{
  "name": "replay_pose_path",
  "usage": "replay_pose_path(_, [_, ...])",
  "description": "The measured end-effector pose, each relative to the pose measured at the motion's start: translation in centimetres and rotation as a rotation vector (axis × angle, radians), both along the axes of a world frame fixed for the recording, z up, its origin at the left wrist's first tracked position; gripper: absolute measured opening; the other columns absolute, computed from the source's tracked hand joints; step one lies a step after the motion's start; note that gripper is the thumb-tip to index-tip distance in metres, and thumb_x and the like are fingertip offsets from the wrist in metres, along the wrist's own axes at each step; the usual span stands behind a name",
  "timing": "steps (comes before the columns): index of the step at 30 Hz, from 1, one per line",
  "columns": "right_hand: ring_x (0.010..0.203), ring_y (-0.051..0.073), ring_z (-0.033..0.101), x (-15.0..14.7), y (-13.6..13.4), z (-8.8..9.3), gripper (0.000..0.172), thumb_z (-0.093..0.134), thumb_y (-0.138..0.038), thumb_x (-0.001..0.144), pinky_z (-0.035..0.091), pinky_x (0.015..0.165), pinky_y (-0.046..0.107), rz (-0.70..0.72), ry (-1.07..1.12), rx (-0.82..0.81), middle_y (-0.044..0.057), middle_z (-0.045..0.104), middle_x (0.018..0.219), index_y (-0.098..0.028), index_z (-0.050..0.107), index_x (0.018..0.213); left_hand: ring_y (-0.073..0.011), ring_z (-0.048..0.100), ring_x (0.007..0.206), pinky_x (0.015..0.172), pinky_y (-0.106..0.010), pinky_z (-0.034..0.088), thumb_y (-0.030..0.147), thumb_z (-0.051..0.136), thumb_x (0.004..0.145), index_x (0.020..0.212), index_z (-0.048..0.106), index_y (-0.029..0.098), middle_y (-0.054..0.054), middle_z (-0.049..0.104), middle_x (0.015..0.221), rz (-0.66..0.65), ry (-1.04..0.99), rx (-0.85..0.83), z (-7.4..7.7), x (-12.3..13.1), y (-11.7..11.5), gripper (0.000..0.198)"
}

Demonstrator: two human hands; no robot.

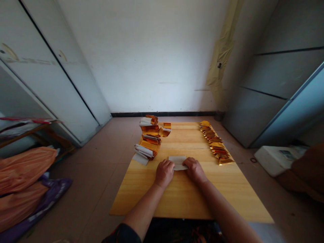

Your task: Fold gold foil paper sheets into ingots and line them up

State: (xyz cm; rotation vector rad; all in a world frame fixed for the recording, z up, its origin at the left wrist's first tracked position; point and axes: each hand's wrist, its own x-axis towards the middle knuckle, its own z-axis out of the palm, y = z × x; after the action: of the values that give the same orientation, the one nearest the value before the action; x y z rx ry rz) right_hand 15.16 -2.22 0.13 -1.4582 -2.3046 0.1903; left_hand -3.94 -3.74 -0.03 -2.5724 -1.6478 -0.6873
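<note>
A small sheet of paper [178,163], pale side up and creased across its middle, lies on the wooden board [182,195] between my hands. My left hand [164,172] is closed on its left edge, fingers curled. At the right edge, my right hand [195,169] grips it in the same way. Left of them stand bundles of gold foil paper [151,144] with pale backs. Two loose gold pieces [166,130] lie beside those bundles. Along the board's right side runs a row of folded gold foil pieces [214,144], overlapping one another.
A grey cabinet [48,67] stands at the left and a refrigerator-like grey unit [275,77] at the right. Orange and purple bags [27,172] lie on the left floor. A white box [270,158] sits right of the board. The white wall [157,60] rises behind.
</note>
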Motion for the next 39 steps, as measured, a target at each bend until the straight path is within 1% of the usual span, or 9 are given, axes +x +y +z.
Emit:
replay_pose_path(4, [0.086,0.018,0.050,0.2,-0.5,0.1,0.024,0.046,-0.006,0.079,0.035,0.075,0.027,0.066,-0.094,0.052,0.006,0.062,0.090,-0.019,0.065,0.086,-0.0200,0.055,0.084,0.071,-0.033,0.041,0.009,0.048,0.080,0.081,0.059,0.020,-0.004,0.064,0.084,-0.045,0.077,0.025,-0.1,-0.2,-0.5,0.015])
replay_pose_path(8, [0.089,0.018,0.048,0.4,-1.2,0.3,0.018,0.049,-0.010,0.083,0.034,0.077,0.028,0.096,-0.142,0.062,0.006,0.061,0.092,-0.019,0.064,0.084,-0.0200,0.056,0.088,0.075,-0.034,0.042,0.008,0.047,0.079,0.083,0.059,0.020,-0.005,0.066,0.095,-0.073,0.075,0.022,0.0,-0.6,-1.1,0.018])
replay_pose_path(14, [0.093,0.018,0.048,0.7,-1.8,0.4,0.019,0.048,-0.014,0.087,0.035,0.080,0.029,0.102,-0.154,0.030,0.006,0.061,0.098,-0.021,0.066,0.092,-0.0216,0.054,0.101,0.087,-0.039,0.038,0.013,0.053,0.074,0.096,0.060,0.022,-0.005,0.063,0.113,-0.074,0.034,-0.043,1.2,-0.6,-2.5,0.025])
replay_pose_path(20, [0.091,0.017,0.053,0.8,-0.2,0.9,0.026,0.043,-0.015,0.086,0.039,0.080,0.027,0.030,-0.058,-0.094,0.006,0.064,0.097,-0.021,0.068,0.092,-0.0236,0.051,0.106,0.092,-0.044,0.033,0.031,0.056,0.081,0.103,0.060,0.024,-0.007,0.060,0.117,-0.043,0.048,-0.053,1.8,0.2,-3.2,0.023])
replay_pose_path(24, [0.102,0.020,0.051,0.0,1.4,1.9,0.030,0.051,-0.022,0.082,0.039,0.084,0.030,-0.083,-0.012,-0.100,0.008,0.063,0.109,-0.019,0.062,0.110,-0.0232,0.052,0.102,0.091,-0.045,0.032,0.030,0.057,0.082,0.096,0.061,0.023,-0.006,0.061,0.108,-0.022,0.074,-0.047,1.8,0.5,-3.1,0.016])
replay_pose_path(28, [0.108,0.024,0.048,-1.3,2.6,2.5,0.043,0.057,-0.028,0.077,0.036,0.083,0.035,-0.164,-0.132,-0.188,0.008,0.060,0.116,-0.024,0.057,0.119,-0.0225,0.051,0.101,0.086,-0.041,0.035,0.030,0.058,0.081,0.095,0.060,0.024,-0.006,0.060,0.106,-0.020,0.078,-0.059,1.8,0.4,-2.9,0.015])
replay_pose_path(34, [0.104,0.025,0.048,-2.5,4.3,3.0,0.034,0.061,-0.024,0.071,0.035,0.080,0.035,-0.118,-0.210,-0.291,0.007,0.060,0.106,-0.024,0.063,0.105,-0.0228,0.050,0.102,0.086,-0.041,0.034,0.030,0.059,0.080,0.098,0.060,0.024,-0.006,0.059,0.109,-0.027,0.093,-0.066,1.5,0.3,-2.8,0.019])
replay_pose_path(37, [0.104,0.022,0.048,-2.7,4.8,3.1,0.033,0.063,-0.021,0.068,0.034,0.076,0.030,-0.074,-0.147,-0.256,0.006,0.059,0.107,-0.023,0.063,0.101,-0.0233,0.050,0.102,0.086,-0.042,0.034,0.030,0.058,0.080,0.100,0.060,0.024,-0.006,0.059,0.109,-0.032,0.089,-0.067,1.4,0.3,-2.8,0.021])
replay_pose_path(39, [0.101,0.020,0.049,-2.7,4.7,3.1,0.026,0.061,-0.018,0.069,0.033,0.075,0.028,-0.036,-0.106,-0.188,0.005,0.060,0.104,-0.022,0.064,0.095,-0.0235,0.050,0.102,0.086,-0.042,0.033,0.030,0.058,0.081,0.101,0.060,0.024,-0.006,0.059,0.110,-0.031,0.079,-0.064,1.4,0.3,-2.9,0.021])
